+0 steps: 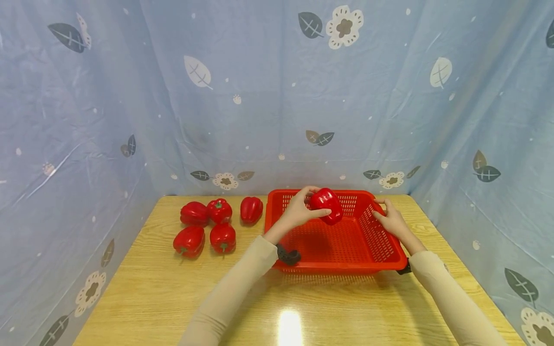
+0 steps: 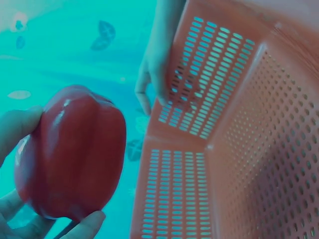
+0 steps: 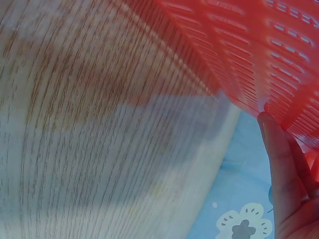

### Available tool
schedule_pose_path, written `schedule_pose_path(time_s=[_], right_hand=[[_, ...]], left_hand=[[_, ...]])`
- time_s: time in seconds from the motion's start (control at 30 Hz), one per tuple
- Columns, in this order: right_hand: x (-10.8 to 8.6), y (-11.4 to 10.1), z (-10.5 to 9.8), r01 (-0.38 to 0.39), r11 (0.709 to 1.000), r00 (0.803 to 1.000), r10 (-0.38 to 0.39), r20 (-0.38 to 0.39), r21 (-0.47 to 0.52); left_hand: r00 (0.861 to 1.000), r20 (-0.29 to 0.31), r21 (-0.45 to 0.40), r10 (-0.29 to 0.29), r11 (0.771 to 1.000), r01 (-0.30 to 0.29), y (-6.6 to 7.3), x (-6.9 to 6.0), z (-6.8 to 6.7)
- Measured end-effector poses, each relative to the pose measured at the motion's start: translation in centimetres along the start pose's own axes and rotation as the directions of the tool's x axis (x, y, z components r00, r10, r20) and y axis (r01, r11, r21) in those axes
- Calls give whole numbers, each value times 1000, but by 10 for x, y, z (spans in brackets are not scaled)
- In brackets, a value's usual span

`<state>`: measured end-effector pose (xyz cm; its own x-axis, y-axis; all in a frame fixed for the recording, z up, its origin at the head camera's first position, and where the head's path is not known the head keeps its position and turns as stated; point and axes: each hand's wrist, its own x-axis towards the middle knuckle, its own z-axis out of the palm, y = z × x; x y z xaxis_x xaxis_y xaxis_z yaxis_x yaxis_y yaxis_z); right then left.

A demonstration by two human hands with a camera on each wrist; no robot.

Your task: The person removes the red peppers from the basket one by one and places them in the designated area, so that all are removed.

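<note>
A glossy red bell pepper (image 1: 327, 206) is in my left hand (image 1: 297, 209), held above the inside of a red plastic basket (image 1: 337, 267). Thumb and fingers grip the pepper (image 2: 82, 154) from opposite sides, as the left wrist view shows. At the basket's right side, my right hand (image 1: 393, 222) holds the rim. In the right wrist view, fingers (image 3: 280, 169) of that hand lie against the slotted wall. Several more red bell peppers, one of them (image 1: 222, 238) near the basket, lie on the table to its left.
The basket stands on a light wooden table (image 1: 173, 298), towards its back right. A blue curtain (image 1: 259, 110) with leaf and flower prints hangs behind the table and along both sides. Light glares off the table's front.
</note>
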<state>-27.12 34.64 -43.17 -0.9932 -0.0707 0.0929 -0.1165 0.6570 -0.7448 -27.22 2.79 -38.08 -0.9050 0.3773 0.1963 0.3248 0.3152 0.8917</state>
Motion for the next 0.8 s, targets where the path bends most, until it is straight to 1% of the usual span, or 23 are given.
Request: schedule_pose_path(time_s=[0.17,0.33,0.57,0.8], right_hand=[[1,0,0,1,1000,1000,-1,1,-3],[1,0,0,-3,1000,1000,3,5,6],[2,-1,0,-5,1000,1000,5,3,2],[1,0,0,-3,1000,1000,3,5,-7]], left_hand=[[1000,-8,-17,-5,1000,5,2,-3,-6],[1000,-19,-41,0,999,0,1,-7,-11],[1000,-23,-51,-2,999,1,-1,-12,-19],[999,-40,-62,-12,998,9,-3,-17,-27]])
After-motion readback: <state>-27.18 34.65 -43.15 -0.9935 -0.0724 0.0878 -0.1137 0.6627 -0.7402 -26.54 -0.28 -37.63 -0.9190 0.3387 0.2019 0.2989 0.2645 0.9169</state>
